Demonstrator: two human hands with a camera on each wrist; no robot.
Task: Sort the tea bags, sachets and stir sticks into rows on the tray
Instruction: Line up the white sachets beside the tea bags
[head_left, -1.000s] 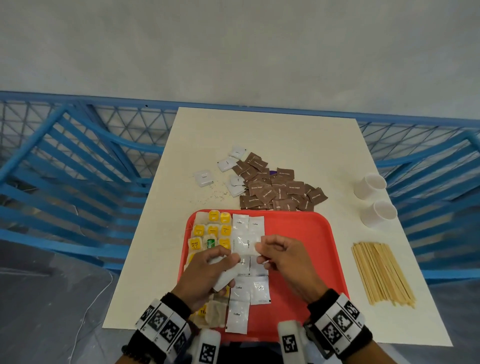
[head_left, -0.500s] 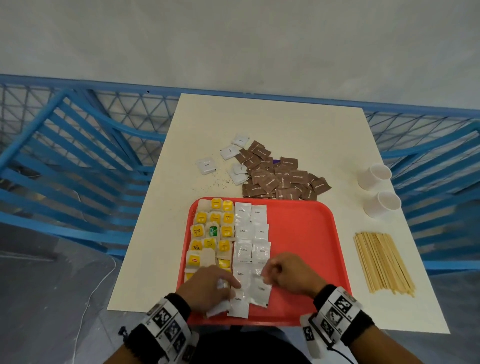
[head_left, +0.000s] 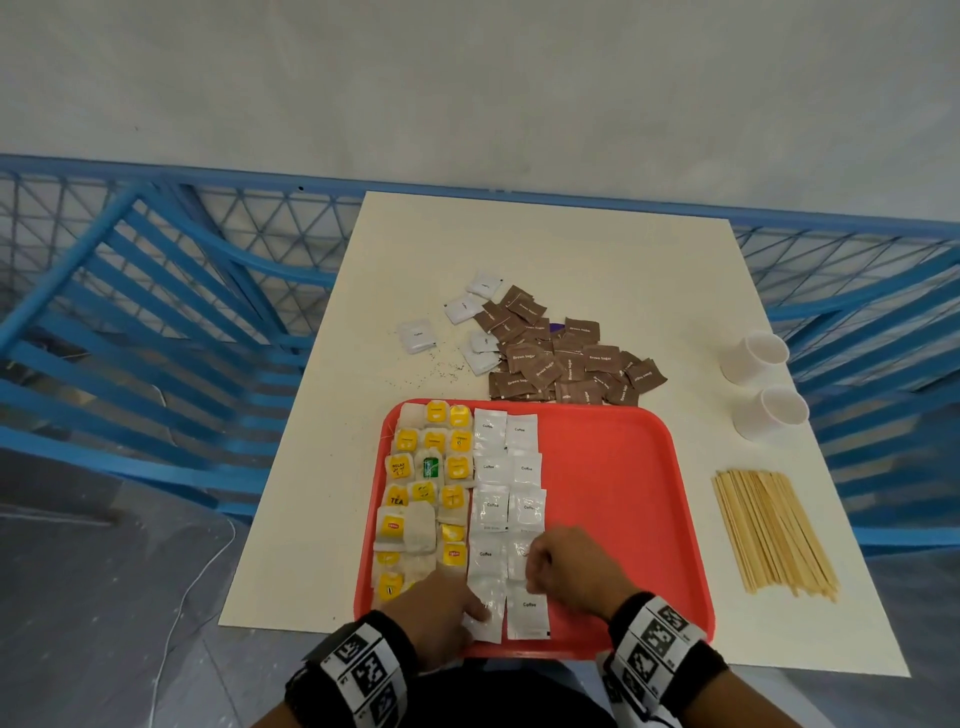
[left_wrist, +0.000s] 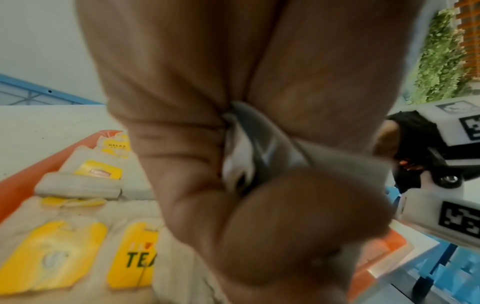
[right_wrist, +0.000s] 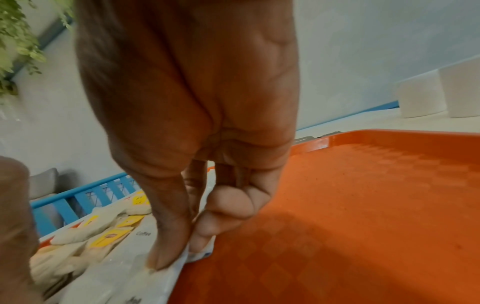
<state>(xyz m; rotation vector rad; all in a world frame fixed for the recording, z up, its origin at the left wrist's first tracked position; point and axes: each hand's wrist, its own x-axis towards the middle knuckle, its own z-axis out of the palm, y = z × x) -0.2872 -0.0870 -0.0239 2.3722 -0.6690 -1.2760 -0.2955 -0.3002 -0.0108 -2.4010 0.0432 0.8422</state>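
The left hand (head_left: 441, 608) pinches the nearest white coffee sachet (head_left: 485, 613) in the left white column, at the near edge of the red tray (head_left: 623, 493). The right hand (head_left: 569, 569) pinches a sachet (right_wrist: 192, 255) in the neighbouring column. Tea bags (head_left: 421, 488) fill the tray's left side; brown sachets (head_left: 561, 358) and stir sticks (head_left: 774, 530) lie on the desk (head_left: 571, 249).
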